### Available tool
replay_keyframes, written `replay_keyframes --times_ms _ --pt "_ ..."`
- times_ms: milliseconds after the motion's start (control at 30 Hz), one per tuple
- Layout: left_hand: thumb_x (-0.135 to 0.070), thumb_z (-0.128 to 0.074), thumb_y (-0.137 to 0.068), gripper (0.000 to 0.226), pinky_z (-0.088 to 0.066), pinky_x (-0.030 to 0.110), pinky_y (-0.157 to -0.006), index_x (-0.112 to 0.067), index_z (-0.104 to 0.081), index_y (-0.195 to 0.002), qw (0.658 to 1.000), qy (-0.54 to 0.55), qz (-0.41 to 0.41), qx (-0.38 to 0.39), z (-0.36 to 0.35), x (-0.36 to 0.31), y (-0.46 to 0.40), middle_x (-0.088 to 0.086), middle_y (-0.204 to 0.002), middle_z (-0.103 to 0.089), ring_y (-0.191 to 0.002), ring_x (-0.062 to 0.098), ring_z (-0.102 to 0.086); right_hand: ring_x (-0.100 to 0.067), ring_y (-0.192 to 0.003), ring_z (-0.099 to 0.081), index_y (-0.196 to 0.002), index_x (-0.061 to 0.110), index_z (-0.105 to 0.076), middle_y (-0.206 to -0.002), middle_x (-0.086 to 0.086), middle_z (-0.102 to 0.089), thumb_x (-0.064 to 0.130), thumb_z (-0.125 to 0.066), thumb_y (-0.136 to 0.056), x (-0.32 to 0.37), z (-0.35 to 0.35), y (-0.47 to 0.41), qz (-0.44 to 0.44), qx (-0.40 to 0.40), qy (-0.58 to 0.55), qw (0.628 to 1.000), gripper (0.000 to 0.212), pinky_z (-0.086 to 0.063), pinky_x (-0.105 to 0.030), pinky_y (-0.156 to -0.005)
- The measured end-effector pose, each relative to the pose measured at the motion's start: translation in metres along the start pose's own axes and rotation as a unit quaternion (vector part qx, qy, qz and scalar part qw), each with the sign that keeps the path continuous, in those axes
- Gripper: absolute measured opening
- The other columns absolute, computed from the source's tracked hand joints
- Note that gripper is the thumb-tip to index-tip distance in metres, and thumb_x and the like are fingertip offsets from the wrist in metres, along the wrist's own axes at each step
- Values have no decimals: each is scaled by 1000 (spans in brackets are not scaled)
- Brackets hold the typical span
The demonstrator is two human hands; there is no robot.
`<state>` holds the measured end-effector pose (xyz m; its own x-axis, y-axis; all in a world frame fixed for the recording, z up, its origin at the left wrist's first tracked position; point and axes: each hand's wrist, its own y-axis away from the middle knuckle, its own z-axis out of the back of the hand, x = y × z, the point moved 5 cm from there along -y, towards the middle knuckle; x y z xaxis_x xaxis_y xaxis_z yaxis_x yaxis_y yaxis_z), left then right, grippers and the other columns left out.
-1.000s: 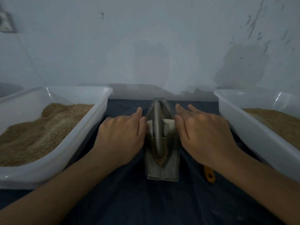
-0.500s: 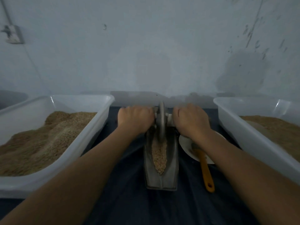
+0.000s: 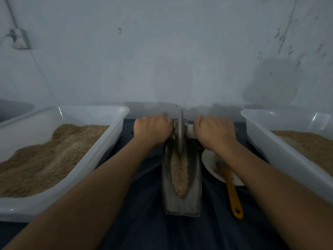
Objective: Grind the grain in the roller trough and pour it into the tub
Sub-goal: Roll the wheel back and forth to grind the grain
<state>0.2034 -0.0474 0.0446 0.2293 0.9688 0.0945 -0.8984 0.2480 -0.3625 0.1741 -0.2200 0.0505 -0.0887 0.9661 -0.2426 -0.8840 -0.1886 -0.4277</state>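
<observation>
Both hands now sit further up-frame: left hand (image 3: pixel 153 129) and right hand (image 3: pixel 213 132) grip the roller (image 3: pixel 180 134) axle over the grain (image 3: pixel 179 173) in the trough (image 3: pixel 193 179).

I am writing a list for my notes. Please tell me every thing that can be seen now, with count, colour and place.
long grey metal roller trough: 1, grey, centre, on the cloth
grey metal roller disc: 1, grey, far end of trough
pale brown grain: 1 heap, inside trough
white plastic tubs: 2, left and right, both holding brown grain
white round plate: 1, right of trough
brush with orange handle: 1, lying on plate
dark blue cloth: 1, under everything
hands: left hand and right hand, gripping the roller's handles
</observation>
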Motion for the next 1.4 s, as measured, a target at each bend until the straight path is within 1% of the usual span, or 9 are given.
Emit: replay_keyframes --times_ms 133,300,467,567,700,900,1033,1233,1400 --pt "-36 -29 -101 28 -37 42 -79 -25 -54 -103 994 70 48 72 -13 8 -33 11 -126 -62 -110 35 -58 -30 -88 -60 -106 12 -56 -107 -13 -63 10 -43 -97 -5 -4 -29 -6 15 7 1000 16 -37 -35 -64" --pt "-36 -33 -105 22 -51 41 -68 -20 -48 -103 998 -27 -57 -28 -3 4 41 4 -103 -64 -86 32 -63 -24 -62 -50 -79 19 -51 -81 -4 -65 26 -24 -102 15 21 22 4 -101 -4 995 36 -27 -30 -51" --pt "-40 -19 -104 53 -52 38 -72 -19 -64 -122 986 19 -58 -157 35 -6 106 -2 -109 -74 -88 22 -70 -19 -90 -73 -131 14 -66 -106 -3 -76 41 -19 -106 11 36 101 -11 -89 -75 993 60 -36 -26 -50" --pt "-42 -25 -103 54 -53 41 -82 -17 -65 -130 982 47 -63 -174 41 -14 100 -2 -98 -75 -89 21 -70 -10 -54 -56 -108 20 -70 -80 7 -69 41 -12 -104 9 32 108 -7 -63 -41 997 62 -12 -23 -45" --pt "-39 -17 -102 44 -40 36 -65 -24 -58 -106 997 -32 -24 -68 12 -7 39 -2 -115 -70 -86 27 -65 -12 -50 -35 -80 23 -43 -64 9 -43 35 9 -93 3 17 58 11 -66 3 998 55 -18 -30 -46" --pt "-33 -31 -100 25 -34 39 -73 -23 -51 -92 997 40 66 26 -9 0 -36 4 -117 -62 -101 31 -59 -29 -84 -59 -114 10 -52 -104 -11 -62 15 -50 -98 -9 -13 -27 28 28 51 998 17 -39 -34 -59" --pt "-32 -34 -103 28 -34 34 -62 -25 -48 -80 998 -22 4 -57 4 -8 6 0 -96 -66 -74 25 -55 -29 -71 -60 -101 7 -55 -81 -9 -62 18 -50 -97 0 0 17 66 -52 52 995 13 -33 -32 -50" --pt "-32 -22 -103 35 -48 36 -65 -26 -56 -94 990 -17 -87 -105 22 -1 96 -7 -83 -65 -66 20 -58 -29 -118 -67 -119 5 -74 -116 -13 -75 36 -22 -106 13 30 86 66 -165 -86 980 62 -49 -43 -105" --pt "-27 -26 -103 40 -44 34 -61 -22 -66 -99 991 -35 -57 -115 18 -8 77 -3 -82 -67 -65 22 -60 -32 -88 -73 -73 16 -67 -85 -11 -75 34 -21 -103 8 30 70 42 -149 -67 986 58 -56 -36 -69"
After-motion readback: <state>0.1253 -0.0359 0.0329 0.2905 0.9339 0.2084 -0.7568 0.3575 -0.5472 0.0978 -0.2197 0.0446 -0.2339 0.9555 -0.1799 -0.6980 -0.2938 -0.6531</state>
